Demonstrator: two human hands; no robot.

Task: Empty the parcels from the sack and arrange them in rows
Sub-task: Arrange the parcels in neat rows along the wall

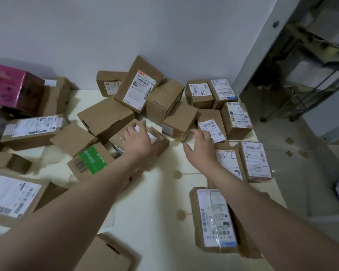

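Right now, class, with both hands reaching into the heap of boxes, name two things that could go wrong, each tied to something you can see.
1. The labelled box at the back rests tilted on other boxes; if the left hand drags out the front box, it may slide down.
2. The right hand reaches across boxes already set in rows; its forearm could nudge the handwritten-label box out of line.

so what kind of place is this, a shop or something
Likely a parcel sorting or pickup room: many cardboard parcels with barcoded shipping labels lie spread over a pale surface by a white wall, and a metal rack stands at right.
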